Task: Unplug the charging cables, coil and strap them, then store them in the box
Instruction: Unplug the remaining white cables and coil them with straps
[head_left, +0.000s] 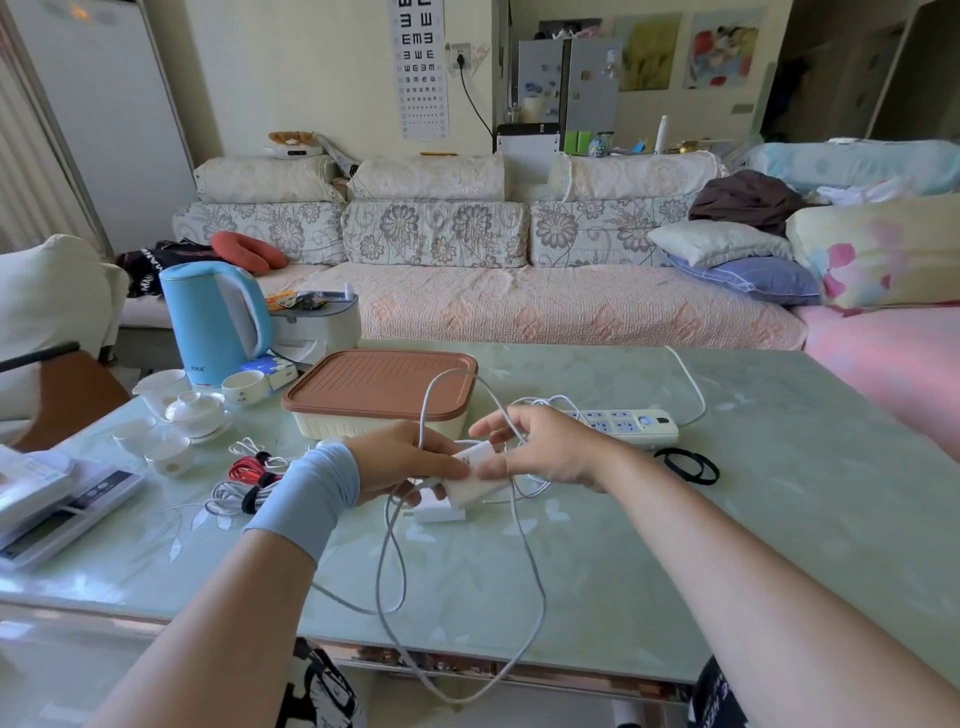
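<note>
My left hand (400, 457) grips a white charger block (475, 473) and a loop of grey cable (431, 395) that arcs up over the box. My right hand (540, 447) pinches the block's other end and a strand of white cable. A long grey cable (524, 561) hangs from the block over the table's front edge. A second white adapter (439, 512) lies just under my hands. The storage box (382, 395) with a brown lid stands closed behind them. The white power strip (628, 423) lies to the right.
Strapped red and white cable coils (249, 480) lie left of my wrist. Black bands (688, 465) lie right of the strip. A blue kettle (213, 322), teacups (171, 431) and a scale (62, 512) crowd the left side of the glass table (779, 545). A sofa stands behind.
</note>
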